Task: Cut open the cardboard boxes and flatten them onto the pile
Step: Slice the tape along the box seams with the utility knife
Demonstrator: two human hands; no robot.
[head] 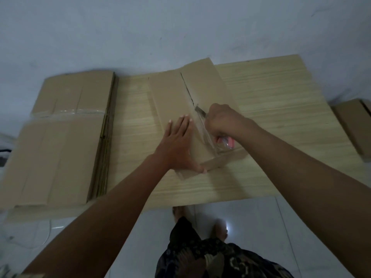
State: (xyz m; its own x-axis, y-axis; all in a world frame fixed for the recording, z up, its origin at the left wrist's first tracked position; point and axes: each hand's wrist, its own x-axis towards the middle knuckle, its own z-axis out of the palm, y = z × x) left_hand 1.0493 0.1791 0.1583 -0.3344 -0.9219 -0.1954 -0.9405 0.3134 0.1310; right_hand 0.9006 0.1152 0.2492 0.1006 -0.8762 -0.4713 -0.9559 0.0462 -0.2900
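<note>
A taped cardboard box lies in the middle of the wooden table. Its centre seam is split open along the far half, and clear tape still covers the near half. My left hand presses flat on the box's left flap, fingers straight. My right hand grips a pink-handled utility knife, whose blade sits in the seam. A pile of flattened boxes lies at the table's left end.
Another closed cardboard box sits at the table's right edge. A pale wall stands directly behind the table. Below the near edge are a tiled floor and my patterned clothing.
</note>
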